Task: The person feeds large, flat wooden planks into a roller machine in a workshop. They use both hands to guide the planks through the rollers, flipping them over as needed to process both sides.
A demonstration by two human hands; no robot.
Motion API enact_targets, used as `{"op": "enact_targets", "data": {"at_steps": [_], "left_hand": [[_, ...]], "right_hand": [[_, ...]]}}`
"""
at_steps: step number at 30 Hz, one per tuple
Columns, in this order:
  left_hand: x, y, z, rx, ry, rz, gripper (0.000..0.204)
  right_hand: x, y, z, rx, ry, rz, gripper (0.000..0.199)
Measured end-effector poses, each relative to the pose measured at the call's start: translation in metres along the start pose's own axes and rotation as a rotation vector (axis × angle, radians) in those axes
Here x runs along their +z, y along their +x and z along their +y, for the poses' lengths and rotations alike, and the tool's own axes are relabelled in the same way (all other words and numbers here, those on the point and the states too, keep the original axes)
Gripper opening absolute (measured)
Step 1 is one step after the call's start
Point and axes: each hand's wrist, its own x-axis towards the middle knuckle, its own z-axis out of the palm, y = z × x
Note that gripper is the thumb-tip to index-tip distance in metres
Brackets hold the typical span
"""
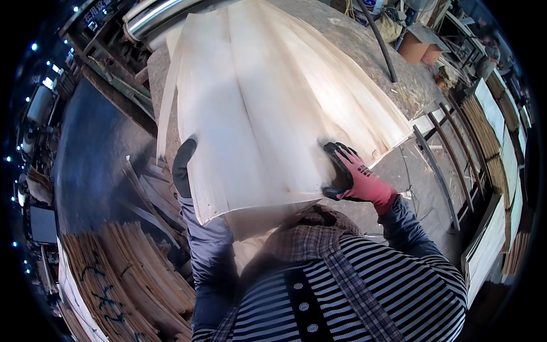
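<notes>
A long pale wood veneer sheet (250,131) stretches away from my body, its near edge just in front of my waist. At its left edge, my left hand (183,165) in a black-coated glove closes on the near corner, with part of the fingers hidden. My right hand (350,174), in a pink glove with black palm and fingers, grips the sheet near its right side; the fingertips are slightly blurred. More veneer (359,97) fans out beyond the right hand, overlapping this sheet. Below the near edge, another veneer surface (250,219) shows in shadow.
A shiny metal roller (162,20) lies at the far left. Stacked veneer (114,279) stands at lower left, with loose strips (156,196) beside it. Metal bars (456,154) and further veneer stacks (493,142) line the right. A cardboard box (419,47) sits at far right.
</notes>
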Motion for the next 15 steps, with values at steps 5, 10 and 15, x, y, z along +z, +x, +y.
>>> {"op": "enact_targets", "data": {"at_steps": [5,10,15], "left_hand": [[0.022,0.002,-0.001,0.007,0.112,0.042,0.035],[0.028,-0.002,0.009,0.072,0.102,-0.028,0.036],[0.028,-0.002,0.013,0.164,0.127,-0.102,0.036]], "right_hand": [[0.011,-0.004,-0.006,-0.041,-0.125,0.066,0.093],[0.006,-0.030,0.015,-0.148,0.383,0.147,0.095],[0.002,-0.052,0.005,-0.105,0.619,0.112,0.095]]}}
